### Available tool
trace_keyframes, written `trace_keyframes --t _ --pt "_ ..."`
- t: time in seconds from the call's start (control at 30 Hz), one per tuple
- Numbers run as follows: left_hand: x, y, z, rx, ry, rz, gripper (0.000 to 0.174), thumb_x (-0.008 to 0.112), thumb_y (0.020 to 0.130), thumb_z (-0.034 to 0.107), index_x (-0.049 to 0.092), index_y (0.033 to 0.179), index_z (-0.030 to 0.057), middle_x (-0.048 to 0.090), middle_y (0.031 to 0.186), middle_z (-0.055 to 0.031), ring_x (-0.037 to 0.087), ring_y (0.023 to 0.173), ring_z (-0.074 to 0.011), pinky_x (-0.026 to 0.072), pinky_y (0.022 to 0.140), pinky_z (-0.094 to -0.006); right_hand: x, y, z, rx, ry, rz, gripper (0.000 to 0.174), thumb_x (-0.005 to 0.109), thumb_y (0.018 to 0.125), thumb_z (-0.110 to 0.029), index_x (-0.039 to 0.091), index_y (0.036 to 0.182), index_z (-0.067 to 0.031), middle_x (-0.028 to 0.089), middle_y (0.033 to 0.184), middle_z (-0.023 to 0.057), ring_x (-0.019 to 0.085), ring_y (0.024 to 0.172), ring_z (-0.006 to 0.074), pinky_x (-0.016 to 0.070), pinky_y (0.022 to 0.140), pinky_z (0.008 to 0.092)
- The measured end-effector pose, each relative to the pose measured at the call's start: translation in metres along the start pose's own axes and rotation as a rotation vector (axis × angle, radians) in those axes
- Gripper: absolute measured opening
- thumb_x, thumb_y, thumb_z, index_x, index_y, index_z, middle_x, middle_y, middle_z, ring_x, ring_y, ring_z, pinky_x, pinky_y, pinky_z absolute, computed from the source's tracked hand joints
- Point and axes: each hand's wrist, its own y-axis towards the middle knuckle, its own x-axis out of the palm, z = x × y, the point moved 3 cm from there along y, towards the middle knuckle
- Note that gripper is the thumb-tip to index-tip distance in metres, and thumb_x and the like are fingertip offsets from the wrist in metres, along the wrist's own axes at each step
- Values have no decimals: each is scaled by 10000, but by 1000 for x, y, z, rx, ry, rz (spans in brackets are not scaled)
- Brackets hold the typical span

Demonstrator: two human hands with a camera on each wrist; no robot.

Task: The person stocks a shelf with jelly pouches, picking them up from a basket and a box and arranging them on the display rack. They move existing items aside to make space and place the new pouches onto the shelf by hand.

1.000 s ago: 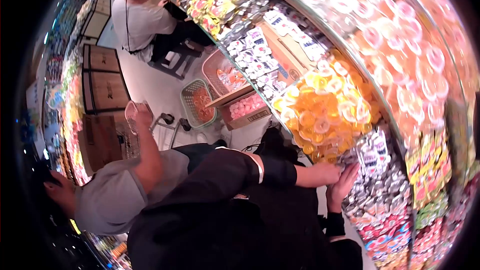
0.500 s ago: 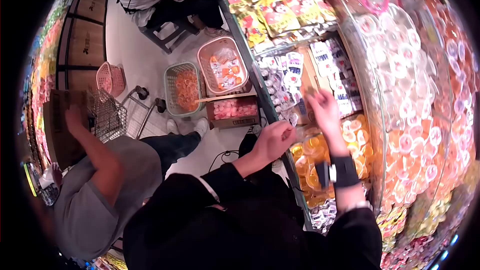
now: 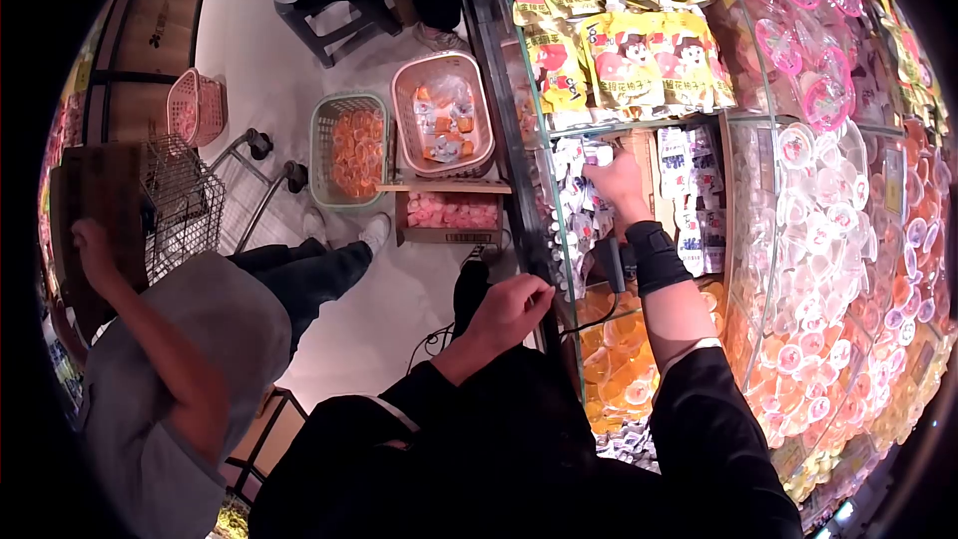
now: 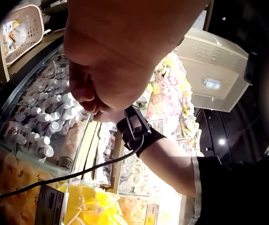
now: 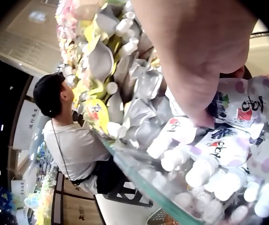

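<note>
The right hand [image 3: 619,183] is deep in the shelf's bin [image 3: 705,202] of white spouted drink packs, near the bin's front edge and at the end farthest from the person's body. Its fingers bend down onto 1 pouch [image 5: 240,105] with a grape print and seem to pinch it. The pouch's cap end is hidden under the hand, so its long axis cannot be told. The neighbouring packs [image 5: 198,174] lie with their caps toward the glass front [image 5: 139,180].

The left hand [image 3: 511,307] is well apart from the pouch, outside the glass at the shelf's front rail [image 3: 504,155] and beside the orange jelly cups [image 3: 619,359]. Its fingers are curled in, but whether they hold anything cannot be told. The right hand is the nearer one, and the pouch lies forward and to the right of the left hand.
</note>
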Motion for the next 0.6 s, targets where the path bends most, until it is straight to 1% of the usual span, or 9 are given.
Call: trace_keyframes --t 0.13,0.2,0.27,0.3,0.33,0.4,0.47,0.53,0.6 --pt "-12 22 11 68 35 77 140 649 845 116 599 803 -8 551 675 -78 522 531 -165 415 515 -286 -30 -24 -9 -14 6 -30 560 751 602 -334 637 1014 28 647 936 239 635 885 346 500 771 395" --pt "-18 34 20 57 6 134 122 640 844 112 598 809 3 552 671 -80 534 534 -194 421 510 -313 -46 -53 0 -235 0 192 482 795 604 -302 619 913 24 575 933 187 566 880 328 464 810 370" --pt "-17 42 20 -51 10 28 207 683 822 159 620 948 8 593 769 -75 585 663 -175 468 605 -304 -76 -95 -3 -352 152 287 433 808 633 -198 541 899 14 579 885 162 593 807 280 485 745 354" --pt "-13 47 28 53 -96 34 327 715 791 145 587 1065 19 600 894 -80 590 787 -158 476 701 -291 -82 -112 2 -110 405 47 422 796 681 -184 505 915 13 607 875 139 628 721 201 510 632 311" --pt "-12 50 35 155 -201 39 473 747 761 130 554 1181 31 608 1020 -85 595 910 -141 484 796 -277 -91 -131 1 -147 529 -8 399 765 732 -139 468 953 11 626 879 119 629 668 142 511 558 263" --pt "6 52 32 4 -608 -223 818 776 703 117 338 1391 58 469 1301 -84 452 1209 -183 362 1014 -325 -95 -175 -19 -46 847 -162 358 706 783 -77 437 1007 2 612 890 89 621 750 130 517 616 250" --pt "13 46 45 -168 -939 -462 926 811 672 175 275 1419 72 526 1199 -94 577 1008 -198 489 835 -309 -80 -206 -37 -70 1050 -298 275 630 853 -81 466 1060 -6 591 987 72 583 913 119 474 801 265" --pt "8 34 25 -163 -831 -570 893 792 680 109 291 1419 99 567 1119 -78 606 944 -194 512 799 -320 -74 -221 -43 -213 770 -349 239 576 897 -179 520 1044 1 594 1026 111 600 907 204 464 816 329" --pt "-8 12 22 -466 -866 -708 848 766 692 64 314 1408 113 600 1042 -80 631 876 -184 535 762 -343 -75 -224 -44 -360 587 -324 264 557 900 -219 540 1032 9 591 1032 142 595 895 262 459 800 368"
